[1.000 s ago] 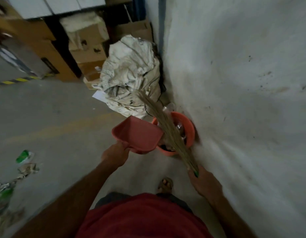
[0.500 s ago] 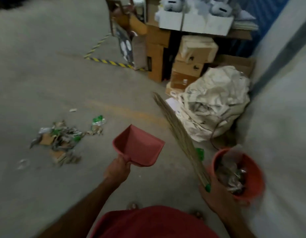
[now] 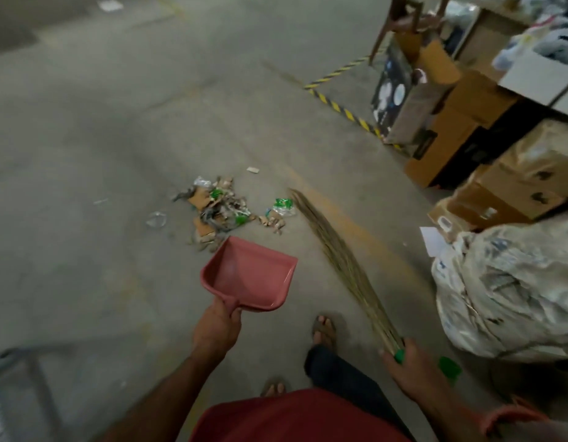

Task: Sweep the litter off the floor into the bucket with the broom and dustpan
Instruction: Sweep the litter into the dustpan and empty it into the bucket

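Left hand (image 3: 216, 330) grips my dustpan (image 3: 251, 275); right hand (image 3: 407, 368) holds broom (image 3: 340, 263); litter (image 3: 222, 208) lies ahead on floor (image 3: 100, 138).

Both arms extended forward, each hand gripping a tool.
Left hand (image 3: 217, 327) curls around the dustpan (image 3: 252, 274) handle, pointing toward 12 o'clock; right hand (image 3: 407, 368) clasps the broom (image 3: 340, 263) base, wrist angled toward 11 o'clock.

Pink dustpan (image 3: 249, 275), straw-brown broom (image 3: 336, 260), yellow-black striped floor tape (image 3: 343, 110).
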### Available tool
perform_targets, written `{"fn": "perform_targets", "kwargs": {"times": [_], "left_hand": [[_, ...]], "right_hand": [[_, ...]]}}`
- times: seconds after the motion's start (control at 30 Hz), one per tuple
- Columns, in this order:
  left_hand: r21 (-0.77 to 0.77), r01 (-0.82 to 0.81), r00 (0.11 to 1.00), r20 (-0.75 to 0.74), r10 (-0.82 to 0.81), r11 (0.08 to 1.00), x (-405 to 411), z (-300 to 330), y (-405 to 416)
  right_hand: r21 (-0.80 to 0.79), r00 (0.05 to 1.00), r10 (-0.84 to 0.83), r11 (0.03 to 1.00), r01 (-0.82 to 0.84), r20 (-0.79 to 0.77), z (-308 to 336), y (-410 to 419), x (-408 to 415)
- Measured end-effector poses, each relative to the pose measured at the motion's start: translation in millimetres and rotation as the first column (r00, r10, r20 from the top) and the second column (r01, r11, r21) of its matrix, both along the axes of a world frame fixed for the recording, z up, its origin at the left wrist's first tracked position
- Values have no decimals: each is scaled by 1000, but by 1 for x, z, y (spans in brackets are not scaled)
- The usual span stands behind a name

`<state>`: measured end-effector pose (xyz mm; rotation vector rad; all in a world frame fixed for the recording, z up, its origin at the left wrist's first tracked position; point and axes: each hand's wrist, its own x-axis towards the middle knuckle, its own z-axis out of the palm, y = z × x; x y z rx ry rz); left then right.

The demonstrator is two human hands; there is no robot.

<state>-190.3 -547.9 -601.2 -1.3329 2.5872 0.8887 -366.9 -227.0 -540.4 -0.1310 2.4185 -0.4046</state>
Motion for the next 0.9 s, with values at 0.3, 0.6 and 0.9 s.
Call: {"fn": "perform_targets", "kwargs": {"times": [0.3, 0.6, 0.9], "left_hand": [[57, -240, 968, 91, 235, 969, -44, -26, -87], [98, -394, 913, 155, 377, 914, -187, -54, -158], [185, -516, 838, 312, 448, 836, -308, -192, -197]], "right_hand": [[-22, 986, 135, 991, -134, 97, -48, -143, -150], [7, 954, 272, 962, -275, 129, -111, -296, -341], [130, 948, 250, 952, -278, 197, -303, -408, -477]]}}
